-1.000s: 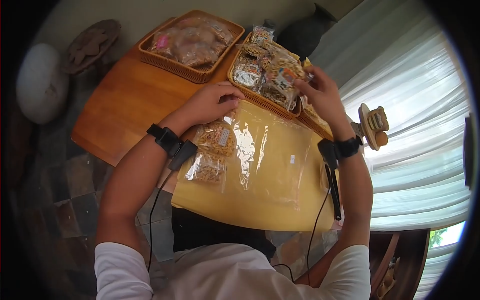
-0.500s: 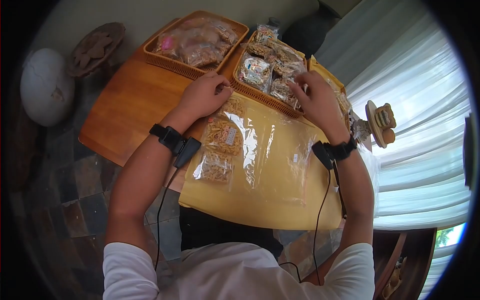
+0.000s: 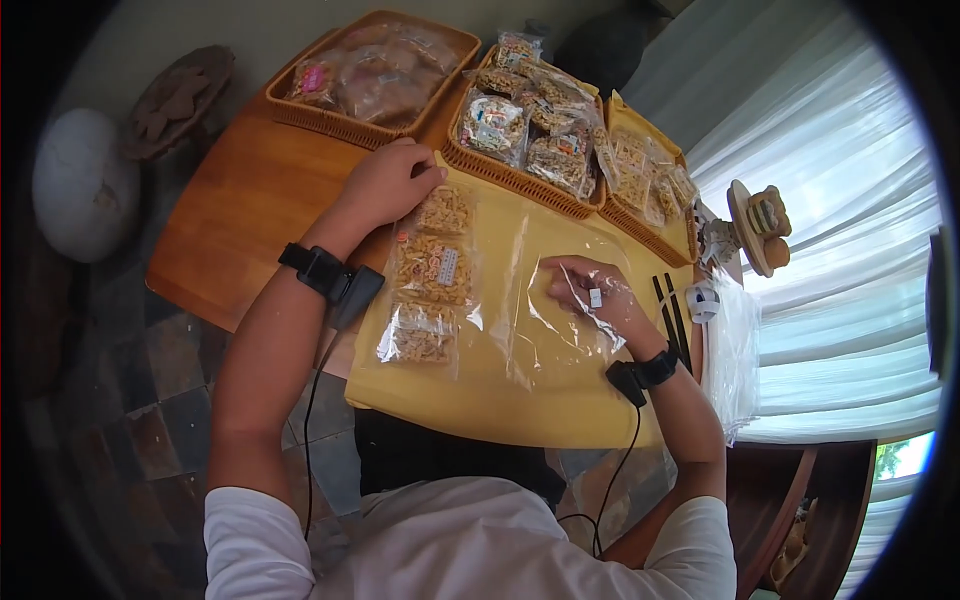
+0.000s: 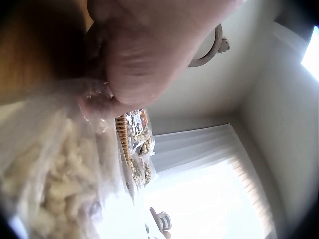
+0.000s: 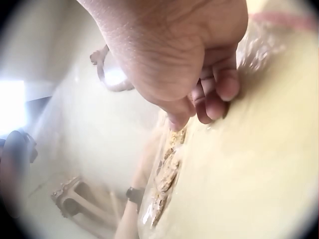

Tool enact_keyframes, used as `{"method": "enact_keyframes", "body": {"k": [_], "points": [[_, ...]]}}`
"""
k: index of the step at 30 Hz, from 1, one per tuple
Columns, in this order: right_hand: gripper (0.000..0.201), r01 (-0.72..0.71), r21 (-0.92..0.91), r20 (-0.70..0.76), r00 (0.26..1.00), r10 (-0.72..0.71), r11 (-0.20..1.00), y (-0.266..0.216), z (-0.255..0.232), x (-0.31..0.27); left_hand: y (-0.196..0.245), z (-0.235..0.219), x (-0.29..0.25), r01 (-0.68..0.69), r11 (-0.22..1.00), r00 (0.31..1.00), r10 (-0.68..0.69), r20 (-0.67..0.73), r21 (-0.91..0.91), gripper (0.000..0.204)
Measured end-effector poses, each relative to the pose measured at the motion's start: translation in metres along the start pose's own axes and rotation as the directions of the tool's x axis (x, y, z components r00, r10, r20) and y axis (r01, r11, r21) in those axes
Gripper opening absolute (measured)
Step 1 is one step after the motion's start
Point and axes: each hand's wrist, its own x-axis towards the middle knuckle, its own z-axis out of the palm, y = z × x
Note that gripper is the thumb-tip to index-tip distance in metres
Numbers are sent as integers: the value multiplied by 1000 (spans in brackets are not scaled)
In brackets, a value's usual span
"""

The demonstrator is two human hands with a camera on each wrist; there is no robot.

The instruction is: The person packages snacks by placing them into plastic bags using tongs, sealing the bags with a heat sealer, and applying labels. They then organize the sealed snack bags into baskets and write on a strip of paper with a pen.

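Observation:
A large clear plastic bag (image 3: 500, 345) lies flat on a yellow sheet (image 3: 500, 422), with three snack packs (image 3: 432, 270) in a column along its left side. My left hand (image 3: 388, 185) is at the bag's top left corner; in the left wrist view its thumb and fingers pinch the film. My right hand (image 3: 592, 290) lies beneath the bag's upper film, whose small white label (image 3: 595, 298) shows over it. Its fingers (image 5: 215, 102) are loosely bent and hold nothing, seen in the right wrist view low over the yellow surface.
Wicker baskets line the far side: one with clear-wrapped packs (image 3: 390, 80) at left, a middle basket (image 3: 530, 188) of nut-like snack packs, and a right basket (image 3: 648, 236) of paler packs. Dark sticks (image 3: 672, 315) and white plastic (image 3: 735, 370) lie at the right edge.
My right hand let a snack pack go in the middle basket, then came back toward me and into the plastic bag. My left hand stays at the bag's top left corner.

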Motion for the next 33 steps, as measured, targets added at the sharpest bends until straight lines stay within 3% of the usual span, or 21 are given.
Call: {"method": "enact_keyframes", "body": {"k": [1,3,5,6,9,12,14,16,18,20,22,24,27,30,33], "points": [[22,11,-70,61,998,-7,997,-4,3,11,-3,0,0,-69,997,998,69,3,-42,31],[27,43,-131,122,992,-27,991,-9,12,32,-3,5,0,-83,992,996,80,-25,-99,30],[31,54,-1,28,998,-53,999,-5,33,51,6,7,0,-108,981,994,101,-49,-164,29],[37,-14,260,-40,999,25,966,10,46,62,10,8,0,-159,958,985,139,-99,-238,29],[42,-116,349,-36,990,137,930,-22,65,79,21,13,0,-220,913,970,167,-177,-343,28],[30,-93,261,-76,990,116,961,-31,77,91,28,17,-2,-195,892,966,102,-239,-407,29],[34,-52,239,-115,990,81,970,-33,83,97,32,15,-4,-142,903,966,38,-254,-404,29],[35,-76,-99,-206,977,54,992,-52,85,98,36,12,-7,-135,916,958,23,-286,-379,28],[41,-85,-116,-285,957,48,990,-53,95,101,40,17,-5,-159,916,950,41,-308,-369,28],[47,-107,-141,-374,926,47,984,-46,103,99,35,20,-4,-224,925,903,80,-421,-306,31],[52,116,-216,-405,893,-197,970,-38,110,97,37,22,-4,-228,918,908,79,-412,-326,31],[50,186,-232,-375,888,-264,955,-35,108,93,35,21,-4,-189,920,917,39,-397,-344,32],[47,153,-234,-316,922,-224,960,-37,100,85,29,22,-3,-129,907,948,-5,-318,-401,32],[45,87,-287,-306,935,-177,954,-42,86,79,23,25,-1,-159,913,949,36,-312,-376,32],[57,2,-439,-357,917,-177,899,-42,71,70,21,30,-1,-130,905,966,23,-257,-405,32]]}}
